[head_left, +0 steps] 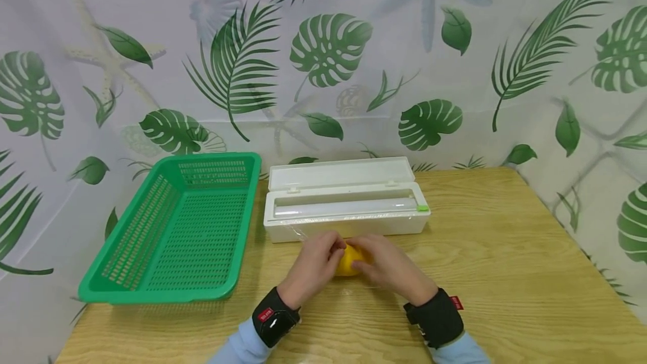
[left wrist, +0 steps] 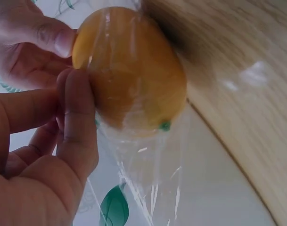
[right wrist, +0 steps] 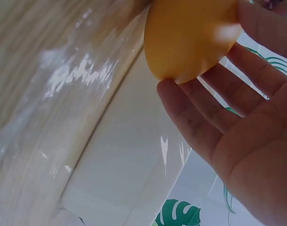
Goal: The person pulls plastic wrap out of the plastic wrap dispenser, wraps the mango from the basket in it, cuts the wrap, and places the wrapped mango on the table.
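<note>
A yellow oval fruit (head_left: pixel 347 263) with a small green stem nub sits between my two hands, in front of a white cling film box. Clear cling film (left wrist: pixel 150 174) drapes over the fruit and runs back to the box. My left hand (head_left: pixel 314 261) brings thumb and fingertips together at the fruit's side, seemingly pinching the film there. My right hand (head_left: pixel 393 267) holds the fruit from the other side, its thumb and fingers around it. Wrinkled film (right wrist: pixel 75 75) also lies over the wood in the right wrist view.
The cling film box (head_left: pixel 349 226) stands behind my hands, lid raised, with a film roll (head_left: pixel 343 207) inside and a green slider (head_left: pixel 422 208) at its right end. A green plastic basket (head_left: pixel 235 257) is to the left. The wooden table (head_left: pixel 505 274) meets a leaf-printed curtain (head_left: pixel 374 94).
</note>
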{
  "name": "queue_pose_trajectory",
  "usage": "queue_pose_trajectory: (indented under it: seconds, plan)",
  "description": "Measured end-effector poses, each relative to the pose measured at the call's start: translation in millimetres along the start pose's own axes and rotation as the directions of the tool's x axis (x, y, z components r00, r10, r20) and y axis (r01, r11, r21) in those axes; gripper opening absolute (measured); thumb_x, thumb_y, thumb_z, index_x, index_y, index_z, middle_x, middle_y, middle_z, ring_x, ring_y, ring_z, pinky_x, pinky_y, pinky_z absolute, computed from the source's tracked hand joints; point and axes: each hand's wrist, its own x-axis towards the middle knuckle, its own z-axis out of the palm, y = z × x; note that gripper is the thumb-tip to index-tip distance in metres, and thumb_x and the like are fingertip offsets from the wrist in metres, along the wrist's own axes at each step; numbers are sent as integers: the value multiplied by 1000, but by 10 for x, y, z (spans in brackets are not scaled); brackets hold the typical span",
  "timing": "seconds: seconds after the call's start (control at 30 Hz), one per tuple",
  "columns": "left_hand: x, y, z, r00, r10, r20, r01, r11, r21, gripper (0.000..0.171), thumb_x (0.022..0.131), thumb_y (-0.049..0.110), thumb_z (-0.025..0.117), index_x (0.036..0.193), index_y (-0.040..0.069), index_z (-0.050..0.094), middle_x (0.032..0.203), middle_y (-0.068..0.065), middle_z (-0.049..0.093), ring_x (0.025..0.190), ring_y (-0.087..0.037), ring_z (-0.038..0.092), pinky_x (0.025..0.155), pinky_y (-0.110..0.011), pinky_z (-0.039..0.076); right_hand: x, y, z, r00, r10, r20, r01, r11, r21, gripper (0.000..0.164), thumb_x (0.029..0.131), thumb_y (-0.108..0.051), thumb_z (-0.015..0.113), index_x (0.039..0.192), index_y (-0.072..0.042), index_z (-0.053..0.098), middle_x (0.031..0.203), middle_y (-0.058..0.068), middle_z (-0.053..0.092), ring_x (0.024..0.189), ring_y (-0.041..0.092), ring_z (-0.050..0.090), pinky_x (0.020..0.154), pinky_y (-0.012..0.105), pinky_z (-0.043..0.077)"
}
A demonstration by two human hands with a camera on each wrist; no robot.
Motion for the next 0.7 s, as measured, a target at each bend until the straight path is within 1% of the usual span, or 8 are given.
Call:
queue_pose_trajectory:
  seconds: [0.13, 0.27, 0.4, 0.53, 0.63, 0.7]
  plan:
    - [6, -8, 28, 1000, -22, 22, 22, 1000, -3, 5, 84, 1, 62, 87, 4, 59, 82, -8, 62, 73, -13, 53, 64, -29, 51, 8, 0, 17, 1000, 10, -1, -10, 1000, 3, 40, 81, -14, 69, 118, -2, 58, 110, 13, 65, 99, 24, 55, 83, 44, 49]
    - [18, -1, 37, 1000, -12, 20, 12, 1000, -5, 5, 84, 1, 61, 87, 4, 59, 82, -8, 62, 73, -13, 53, 64, -28, 51, 8, 0, 12, 999, 37, 2, -37, 999, 8, 40, 81, -14, 70, 117, -2, 58, 110, 13, 65, 98, 23, 55, 83, 44, 49]
    - [32, 9, 40, 1000, -6, 24, 6, 1000, -12, 4, 84, 1, 61, 87, 3, 60, 82, -9, 63, 73, -13, 53, 63, -28, 51, 5, -3, 0, 999, 39, 8, -39, 999, 7, 41, 80, -14, 70, 117, -2, 59, 111, 13, 64, 100, 24, 55, 85, 45, 48]
    - [43, -7, 51, 998, -41, 48, 43, 998, -42, 4, 84, 3, 62, 86, 3, 60, 80, -7, 63, 70, -10, 53, 60, -23, 50, 6, -8, -1, 999, 48, 14, -48, 999, 0, 43, 80, -16, 71, 118, -2, 58, 113, 13, 64, 103, 25, 54, 87, 46, 47]
    - [45, -24, 52, 996, -68, 53, 71, 996, -56, 6, 83, 6, 65, 84, 4, 60, 79, -6, 64, 68, -8, 53, 57, -20, 49, 13, -18, 5, 998, 54, 15, -54, 998, -18, 44, 79, -16, 71, 119, -1, 58, 113, 14, 64, 104, 27, 54, 88, 47, 47]
    - [39, -31, 45, 997, -63, 45, 65, 997, -45, 7, 82, 7, 66, 83, 5, 60, 78, -5, 65, 67, -7, 54, 57, -19, 49, 17, -25, 9, 998, 57, 14, -57, 998, -32, 45, 79, -17, 71, 119, -1, 58, 113, 14, 64, 104, 27, 54, 88, 47, 47]
